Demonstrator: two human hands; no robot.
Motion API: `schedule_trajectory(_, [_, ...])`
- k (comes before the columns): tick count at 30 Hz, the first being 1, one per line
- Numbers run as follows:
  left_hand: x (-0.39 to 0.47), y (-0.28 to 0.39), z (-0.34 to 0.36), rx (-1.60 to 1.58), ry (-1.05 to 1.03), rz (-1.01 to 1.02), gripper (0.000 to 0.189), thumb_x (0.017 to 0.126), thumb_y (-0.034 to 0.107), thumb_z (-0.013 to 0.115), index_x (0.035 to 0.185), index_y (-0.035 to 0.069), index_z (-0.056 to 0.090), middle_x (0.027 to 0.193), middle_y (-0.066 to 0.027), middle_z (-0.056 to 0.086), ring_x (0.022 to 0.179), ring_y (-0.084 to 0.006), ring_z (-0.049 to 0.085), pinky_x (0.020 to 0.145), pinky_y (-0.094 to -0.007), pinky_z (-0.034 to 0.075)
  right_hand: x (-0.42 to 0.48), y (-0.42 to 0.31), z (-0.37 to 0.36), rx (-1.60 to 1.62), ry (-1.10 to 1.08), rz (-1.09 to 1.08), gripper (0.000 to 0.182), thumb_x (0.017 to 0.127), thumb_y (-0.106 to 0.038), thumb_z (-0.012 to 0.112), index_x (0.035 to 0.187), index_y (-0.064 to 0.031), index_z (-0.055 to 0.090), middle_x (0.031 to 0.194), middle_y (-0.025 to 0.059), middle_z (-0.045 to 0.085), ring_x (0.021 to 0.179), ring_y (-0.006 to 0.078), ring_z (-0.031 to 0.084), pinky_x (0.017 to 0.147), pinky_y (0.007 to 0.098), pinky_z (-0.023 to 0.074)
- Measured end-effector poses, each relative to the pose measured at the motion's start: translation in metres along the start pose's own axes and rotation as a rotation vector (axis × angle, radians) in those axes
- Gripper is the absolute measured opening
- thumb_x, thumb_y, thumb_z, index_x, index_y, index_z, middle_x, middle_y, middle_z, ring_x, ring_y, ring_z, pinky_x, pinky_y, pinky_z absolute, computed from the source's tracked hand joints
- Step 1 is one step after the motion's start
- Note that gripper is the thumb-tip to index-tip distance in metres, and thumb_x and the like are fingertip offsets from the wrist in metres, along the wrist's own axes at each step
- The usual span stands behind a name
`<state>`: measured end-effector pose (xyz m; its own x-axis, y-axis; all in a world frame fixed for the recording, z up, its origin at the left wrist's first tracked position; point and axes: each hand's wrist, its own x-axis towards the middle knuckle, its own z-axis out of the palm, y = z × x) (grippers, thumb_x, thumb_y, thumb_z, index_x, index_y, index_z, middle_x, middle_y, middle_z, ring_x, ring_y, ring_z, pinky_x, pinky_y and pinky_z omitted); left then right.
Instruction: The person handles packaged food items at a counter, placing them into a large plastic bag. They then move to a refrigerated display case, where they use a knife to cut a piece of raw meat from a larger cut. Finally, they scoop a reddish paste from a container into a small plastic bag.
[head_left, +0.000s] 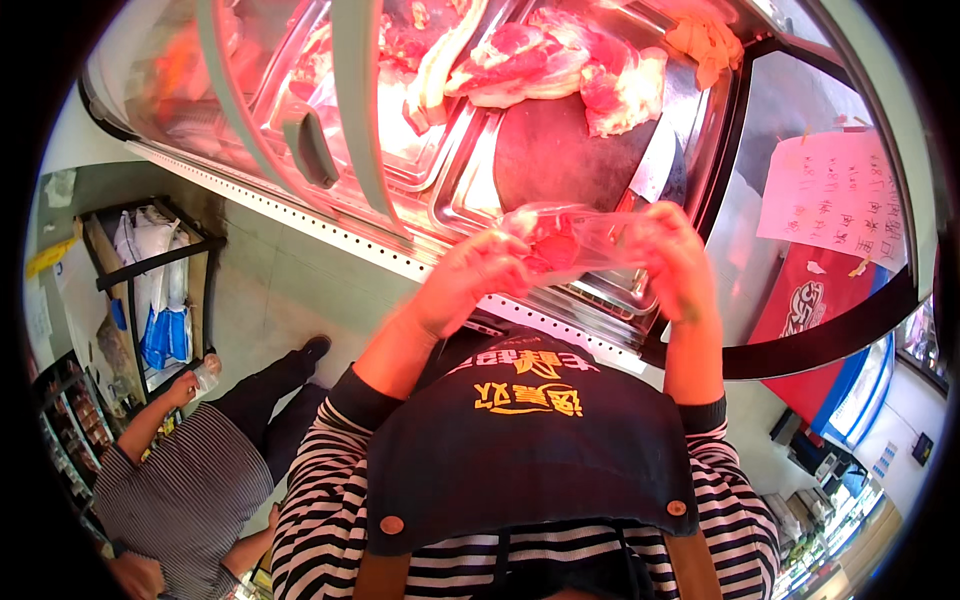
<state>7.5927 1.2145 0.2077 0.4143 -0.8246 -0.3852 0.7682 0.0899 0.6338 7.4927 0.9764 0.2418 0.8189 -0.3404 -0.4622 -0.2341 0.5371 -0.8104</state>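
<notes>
A clear plastic bag (590, 234) with red meat (553, 244) in it is stretched between my two hands, above the front edge of the meat display case. My left hand (480, 270) grips the bag at its meat-filled end. At the other end, my right hand (667, 251) has the gathered, thin part of the plastic in its fingers. Just beyond the bag lies a round cutting board (566, 161) in a metal tray. Large cuts of raw meat (551, 64) rest at its far side. A knife (658, 161) with a reddish handle lies along its right edge, partly behind my right hand.
A curved door frame (358, 112) with a grey handle (309, 148) stands on the left of the case. More meat (433, 75) lies in a tray there. An orange cloth or glove (705, 45) sits at the back right. Another person (187, 480) holds a small bag at left.
</notes>
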Motion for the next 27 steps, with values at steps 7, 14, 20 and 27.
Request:
schedule_trajectory(7, [-0.085,0.025,0.028,-0.087,0.042,0.108,0.051,0.084,0.018,0.051,0.128,-0.003,0.036,0.125,-0.015,0.045,0.118,-0.0223,0.043,0.099,-0.0345,0.034,-0.038,-0.006,0.139,-1.082,-0.924,-0.488,0.058,0.074,-0.009,0.057,0.129,-0.0082,0.041,0.088,0.0123,0.061,0.083,0.0293,0.06,0.068,0.0352,0.0487])
schedule_trajectory(14, [-0.201,0.02,0.023,-0.307,0.212,0.488,0.056,0.084,0.029,0.05,0.129,0.001,0.035,0.123,-0.0097,0.046,0.117,-0.02,0.044,0.099,-0.0354,0.034,-0.08,0.011,0.238,-0.961,-1.173,-1.206,0.047,0.069,-0.011,0.063,0.115,-0.0106,0.055,0.08,0.0066,0.06,0.076,0.0213,0.059,0.062,0.0321,0.0493])
schedule_trajectory(20, [-0.3,0.009,-0.009,-0.034,0.799,0.73,0.018,0.081,0.02,0.053,0.094,0.007,0.054,0.088,-0.002,0.056,0.087,-0.0118,0.051,0.079,-0.0266,0.037,-0.086,0.03,0.273,-0.795,-1.209,-1.108,0.038,0.065,0.001,0.062,0.103,-0.0029,0.06,0.082,0.0104,0.061,0.08,0.0282,0.057,0.072,0.0368,0.0463])
schedule_trajectory(27, [-0.423,0.002,-0.09,0.092,1.333,0.574,0.008,0.073,0.016,0.056,0.077,0.009,0.056,0.074,0.0014,0.055,0.077,-0.0079,0.051,0.065,-0.0223,0.033,-0.044,0.077,0.267,-0.9,-1.202,-0.713,0.028,0.075,0.001,0.058,0.103,-0.0014,0.06,0.082,0.0107,0.063,0.079,0.0218,0.06,0.071,0.0311,0.0457])
